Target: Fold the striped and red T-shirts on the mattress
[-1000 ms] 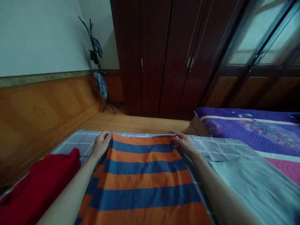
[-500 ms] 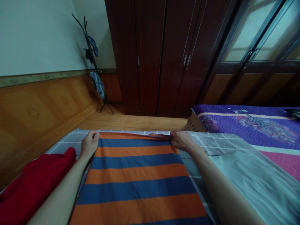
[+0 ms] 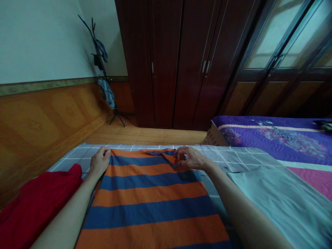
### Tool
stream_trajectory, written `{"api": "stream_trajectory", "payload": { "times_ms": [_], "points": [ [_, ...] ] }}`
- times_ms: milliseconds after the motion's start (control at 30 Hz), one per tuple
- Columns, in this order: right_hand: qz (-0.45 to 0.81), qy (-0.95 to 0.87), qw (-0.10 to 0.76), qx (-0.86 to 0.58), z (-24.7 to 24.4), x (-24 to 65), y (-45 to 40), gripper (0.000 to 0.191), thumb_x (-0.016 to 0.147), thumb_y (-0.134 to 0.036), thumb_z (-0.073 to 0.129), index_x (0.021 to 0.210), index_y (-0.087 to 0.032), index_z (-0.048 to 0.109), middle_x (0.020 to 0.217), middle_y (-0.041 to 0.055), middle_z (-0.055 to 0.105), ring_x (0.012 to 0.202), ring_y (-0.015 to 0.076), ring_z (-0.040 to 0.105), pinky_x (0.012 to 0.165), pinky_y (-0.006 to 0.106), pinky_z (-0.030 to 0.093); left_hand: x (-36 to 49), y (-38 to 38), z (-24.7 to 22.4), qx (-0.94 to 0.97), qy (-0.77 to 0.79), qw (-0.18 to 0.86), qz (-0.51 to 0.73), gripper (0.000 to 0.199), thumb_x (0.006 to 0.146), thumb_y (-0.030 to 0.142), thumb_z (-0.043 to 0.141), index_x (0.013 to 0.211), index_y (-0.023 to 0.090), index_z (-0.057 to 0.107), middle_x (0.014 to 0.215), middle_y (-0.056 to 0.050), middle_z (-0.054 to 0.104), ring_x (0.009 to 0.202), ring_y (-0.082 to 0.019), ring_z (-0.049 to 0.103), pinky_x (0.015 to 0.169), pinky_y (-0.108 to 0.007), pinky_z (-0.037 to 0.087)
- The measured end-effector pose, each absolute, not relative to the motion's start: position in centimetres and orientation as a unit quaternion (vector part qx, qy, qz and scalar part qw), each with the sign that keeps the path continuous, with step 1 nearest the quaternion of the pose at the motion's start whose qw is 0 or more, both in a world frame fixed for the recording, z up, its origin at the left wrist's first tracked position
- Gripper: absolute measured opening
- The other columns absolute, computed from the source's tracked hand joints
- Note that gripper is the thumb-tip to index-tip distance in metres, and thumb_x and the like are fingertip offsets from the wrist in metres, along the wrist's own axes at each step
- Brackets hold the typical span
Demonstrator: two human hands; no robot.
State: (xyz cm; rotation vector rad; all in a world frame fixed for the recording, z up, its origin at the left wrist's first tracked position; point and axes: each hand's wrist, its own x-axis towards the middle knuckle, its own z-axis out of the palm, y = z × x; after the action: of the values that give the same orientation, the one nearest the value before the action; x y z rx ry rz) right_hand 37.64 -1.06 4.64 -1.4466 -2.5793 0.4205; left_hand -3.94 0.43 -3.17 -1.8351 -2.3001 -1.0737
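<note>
An orange and blue striped cloth garment (image 3: 153, 197) lies spread before me; its near end runs out of view. At its far left corner my left hand (image 3: 100, 160) is closed, pinching the edge. My right hand (image 3: 190, 158) grips the far edge near the right corner, which is folded inward into a small flap under the fingers. The hem between both hands sags slightly. What kind of garment it is cannot be told. Beneath it is a grey checked sheet (image 3: 215, 152).
A red cloth (image 3: 49, 193) lies to the left, and a pale grey-green cloth (image 3: 280, 197) to the right. Beyond are a dark wooden wardrobe (image 3: 166, 69), a coat stand (image 3: 103, 69) and a bed with a purple cover (image 3: 259, 135).
My right hand has moved left and slightly nearer, carrying the far right corner inward so the edge folds over. My left hand stays nearly in place at its corner.
</note>
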Motion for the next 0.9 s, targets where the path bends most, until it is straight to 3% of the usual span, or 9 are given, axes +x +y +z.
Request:
{"api": "stream_trajectory", "payload": {
  "times_ms": [67,233,400,567,700,800,900],
  "points": [
    [0.137,-0.862,0.024,-0.488,4.6,37.5,-1.3,0.019,0.068,-0.021,0.063,0.085,-0.023,0.071,0.089,0.0013,0.070,0.079,0.0179,0.064,0.061,0.022,0.041,-4.0,0.4,-3.3,-0.589,-0.732,0.005,-0.341,0.028,0.083,0.040,0.036,0.087,0.022,0.055,0.088,-0.006,0.068,0.086,-0.023,0.064,0.073,-0.029,0.045],
    [0.039,-0.839,0.003,-0.543,4.7,38.1,-1.6,0.036,0.074,-0.011,0.051,0.102,-0.023,0.071,0.101,0.0117,0.067,0.092,0.0264,0.062,0.067,0.029,0.041,-4.1,0.5,-3.5,-0.593,-0.732,0.002,-0.335,0.027,0.083,0.041,0.036,0.087,0.022,0.055,0.086,-0.006,0.068,0.086,-0.024,0.064,0.073,-0.029,0.046],
    [0.064,-0.815,-0.005,-0.576,5.6,39.6,-1.2,0.028,0.075,-0.014,0.053,0.092,-0.020,0.074,0.086,0.0097,0.071,0.083,0.0242,0.065,0.063,0.026,0.041,-4.1,0.5,-3.6,-0.598,-0.729,0.002,-0.333,0.027,0.084,0.041,0.036,0.088,0.022,0.055,0.089,-0.006,0.068,0.087,-0.023,0.064,0.074,-0.029,0.045],
    [0.091,-0.797,0.041,-0.596,5.3,39.6,-0.4,0.032,0.088,-0.030,0.043,0.085,-0.017,0.072,0.078,0.0044,0.070,0.072,0.0159,0.063,0.056,0.021,0.038,-4.0,0.3,-3.5,-0.603,-0.730,0.009,-0.321,0.027,0.085,0.040,0.036,0.088,0.023,0.056,0.087,-0.005,0.068,0.085,-0.023,0.064,0.072,-0.028,0.045],
    [0.049,-0.748,0.070,-0.658,3.6,38.6,-0.3,0.042,0.082,-0.049,0.053,0.100,-0.014,0.067,0.093,0.0136,0.069,0.087,0.0261,0.063,0.065,0.028,0.042,-4.0,0.3,-3.5,-0.603,-0.730,0.008,-0.320,0.026,0.085,0.040,0.037,0.087,0.023,0.056,0.085,-0.004,0.068,0.083,-0.022,0.064,0.070,-0.027,0.045],
    [0.052,-0.720,0.062,-0.689,2.9,37.8,-0.5,0.057,0.072,-0.063,0.058,0.100,-0.014,0.066,0.095,0.0165,0.069,0.090,0.0302,0.063,0.070,0.033,0.044,-4.0,0.3,-3.5,-0.604,-0.729,0.009,-0.320,0.025,0.085,0.040,0.037,0.087,0.023,0.056,0.086,-0.004,0.068,0.084,-0.022,0.064,0.071,-0.027,0.045],
    [0.056,-0.710,0.065,-0.699,2.8,37.3,-0.8,0.045,0.072,-0.055,0.060,0.092,-0.015,0.069,0.090,0.0158,0.070,0.087,0.0291,0.064,0.070,0.033,0.044,-4.0,0.4,-3.6,-0.602,-0.730,0.006,-0.323,0.025,0.085,0.040,0.037,0.087,0.023,0.056,0.087,-0.005,0.068,0.086,-0.023,0.064,0.072,-0.028,0.045]
  ]
}}
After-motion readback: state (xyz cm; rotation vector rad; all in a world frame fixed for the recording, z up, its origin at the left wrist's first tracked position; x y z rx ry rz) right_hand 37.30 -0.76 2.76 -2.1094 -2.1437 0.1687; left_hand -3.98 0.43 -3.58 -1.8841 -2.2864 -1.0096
